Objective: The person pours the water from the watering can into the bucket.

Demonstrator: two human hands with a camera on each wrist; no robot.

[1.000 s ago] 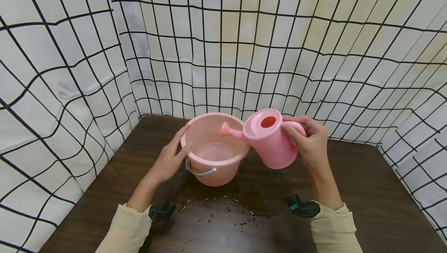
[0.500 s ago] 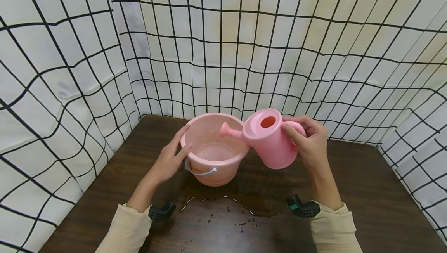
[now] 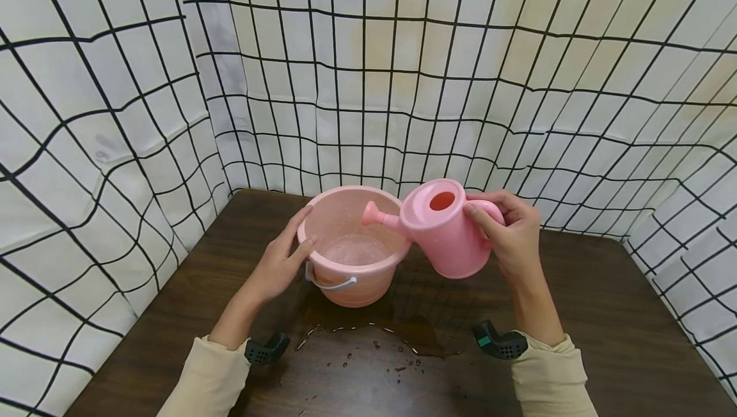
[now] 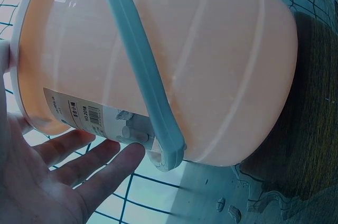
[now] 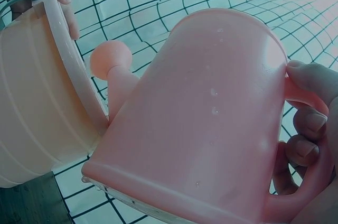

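Basically nothing's budged on my feed since a second ago: right hand (image 3: 511, 228) clamped round the handle (image 3: 491, 208) of the pink watering can (image 3: 451, 247), spout over the peach bucket (image 3: 359, 288), left hand (image 3: 277, 268) gripping its rim. Bucket's toward the tabletop's (image 3: 610, 314) back edge, water (image 3: 353, 251) inside, puddle (image 3: 417, 335) out front.

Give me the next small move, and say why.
Probably tip the watering can further toward the bucket: the right hand grips the can's handle, the sprinkler head hangs over the bucket, no stream shows, and the left hand holds the rim.
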